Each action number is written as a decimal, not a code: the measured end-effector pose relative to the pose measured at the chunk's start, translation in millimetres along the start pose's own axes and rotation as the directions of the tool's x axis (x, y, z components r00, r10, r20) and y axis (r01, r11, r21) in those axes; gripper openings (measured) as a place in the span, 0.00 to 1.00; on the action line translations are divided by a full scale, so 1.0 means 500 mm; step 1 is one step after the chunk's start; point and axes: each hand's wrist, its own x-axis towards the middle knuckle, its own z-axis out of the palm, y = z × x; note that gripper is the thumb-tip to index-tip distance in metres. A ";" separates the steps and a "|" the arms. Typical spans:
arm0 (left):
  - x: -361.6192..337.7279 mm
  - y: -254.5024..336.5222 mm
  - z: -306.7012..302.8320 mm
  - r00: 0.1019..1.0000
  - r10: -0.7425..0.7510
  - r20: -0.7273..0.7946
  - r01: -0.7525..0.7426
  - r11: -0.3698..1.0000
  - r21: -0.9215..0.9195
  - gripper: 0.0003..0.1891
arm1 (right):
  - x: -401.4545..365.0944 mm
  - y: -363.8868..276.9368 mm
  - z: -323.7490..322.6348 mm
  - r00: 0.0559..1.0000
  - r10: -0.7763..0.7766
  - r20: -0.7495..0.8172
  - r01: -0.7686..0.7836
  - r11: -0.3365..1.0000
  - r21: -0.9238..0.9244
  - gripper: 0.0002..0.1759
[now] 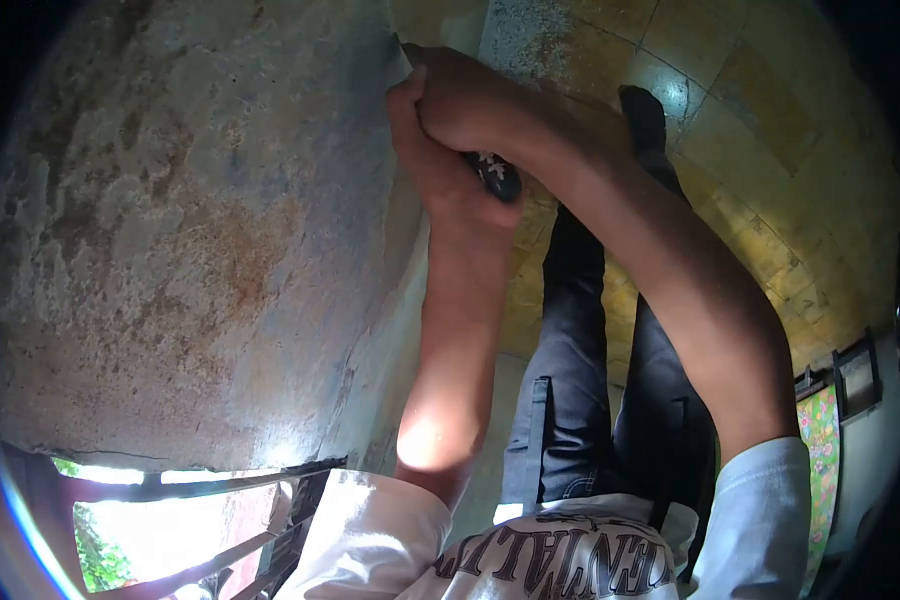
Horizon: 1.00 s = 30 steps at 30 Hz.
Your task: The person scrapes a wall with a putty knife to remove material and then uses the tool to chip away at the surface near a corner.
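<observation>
Dark handle point(497, 175) at 12 o'clock, mostly hidden. Weathered wall point(190, 230) fills 9 o'clock; its edge could scrape knuckles. Right hand point(470, 100) wraps over left hand point(432, 170), both clamped together on the handle; a slip likely drops it toward the shoe point(642, 115).

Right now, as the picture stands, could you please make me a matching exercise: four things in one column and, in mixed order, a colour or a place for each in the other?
Things:
1 wall
2 floor tiles
3 sleeves
4 dark patterned object

Descriptions:
A white
B yellow
C gripped between the left hand and the right hand
D stained grey and brown

Pairs: 1-D; 2-B; 3-A; 4-C
</observation>
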 end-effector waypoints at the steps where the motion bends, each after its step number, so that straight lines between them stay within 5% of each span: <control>1: -0.002 -0.004 -0.003 1.000 0.013 -0.012 -0.013 1.000 0.008 0.17 | -0.012 0.004 0.000 0.999 -0.052 -0.009 0.052 0.998 -0.018 0.14; 4: 0.016 -0.023 0.011 0.997 -0.002 -0.075 0.008 0.996 0.089 0.18 | -0.040 -0.006 -0.081 0.992 0.080 0.096 -0.080 0.997 0.002 0.26; 7: 0.016 -0.025 0.022 0.998 0.035 -0.060 -0.033 0.999 0.030 0.18 | -0.047 -0.024 -0.088 0.990 0.099 0.097 -0.103 0.994 0.039 0.23; 10: 0.007 0.018 -0.004 0.992 -0.097 0.078 0.097 0.995 -0.002 0.19 | -0.041 -0.040 -0.066 0.994 0.085 0.073 -0.082 0.996 -0.046 0.15; 13: 0.008 0.003 0.020 0.974 0.019 -0.227 0.007 0.994 0.112 0.19 | -0.025 -0.025 -0.055 0.977 0.205 0.061 -0.211 0.970 0.125 0.15; 16: 0.042 0.012 -0.001 0.997 -0.073 -0.034 0.075 0.996 0.054 0.18 | -0.022 -0.029 -0.076 0.964 0.232 0.130 -0.243 0.967 0.076 0.16; 19: 0.018 0.002 -0.013 0.999 -0.004 0.034 0.003 1.000 0.008 0.18 | -0.041 -0.026 -0.057 0.991 0.121 0.047 -0.124 0.990 0.069 0.16; 22: 0.013 0.003 0.005 0.993 0.000 -0.118 0.010 0.997 0.081 0.19 | -0.028 -0.017 -0.054 0.983 0.164 0.078 -0.172 0.979 0.112 0.16; 25: 0.030 0.011 0.012 0.996 -0.086 -0.026 0.087 0.996 0.024 0.19 | -0.027 -0.028 -0.081 0.962 0.206 0.177 -0.236 0.957 0.171 0.20; 30: -0.010 0.021 0.019 0.979 0.026 -0.203 -0.002 0.993 0.118 0.19 | -0.034 -0.034 -0.049 0.998 0.055 0.027 -0.056 0.998 0.043 0.14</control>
